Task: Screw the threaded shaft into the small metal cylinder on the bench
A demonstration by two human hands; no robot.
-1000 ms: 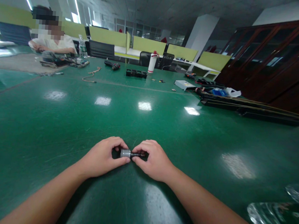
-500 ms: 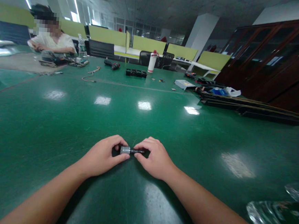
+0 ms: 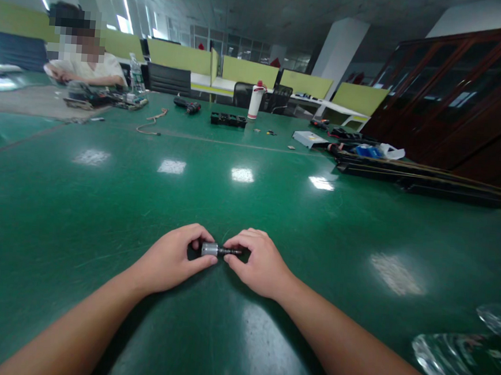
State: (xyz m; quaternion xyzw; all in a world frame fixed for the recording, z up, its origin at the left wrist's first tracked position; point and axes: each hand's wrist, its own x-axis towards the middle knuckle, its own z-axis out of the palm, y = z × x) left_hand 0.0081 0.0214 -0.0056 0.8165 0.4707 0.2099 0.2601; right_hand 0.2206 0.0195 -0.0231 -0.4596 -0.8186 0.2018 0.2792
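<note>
A small metal part (image 3: 210, 249) lies sideways between my hands, low over or on the green tabletop; I cannot tell which. Its left end is a smooth silver cylinder, and a thin dark ribbed stem (image 3: 230, 252) runs out to the right. My left hand (image 3: 175, 259) is closed on the cylinder, thumb along the near side and fingers curled behind. With thumb and fingertips, my right hand (image 3: 262, 263) pinches the stem. The stem's far tip points into the right palm.
The green table (image 3: 240, 210) bears a power drill (image 3: 187, 106), a black tray-like block (image 3: 228, 120), a white bottle (image 3: 256, 100), a grey box (image 3: 310, 139) and long black strips (image 3: 407, 174). Clear plastic bottles (image 3: 462, 366) lie near right. A person (image 3: 84, 64) sits far left.
Both hands keep their grip on the metal part, almost without moving. The view has shifted very slightly.
</note>
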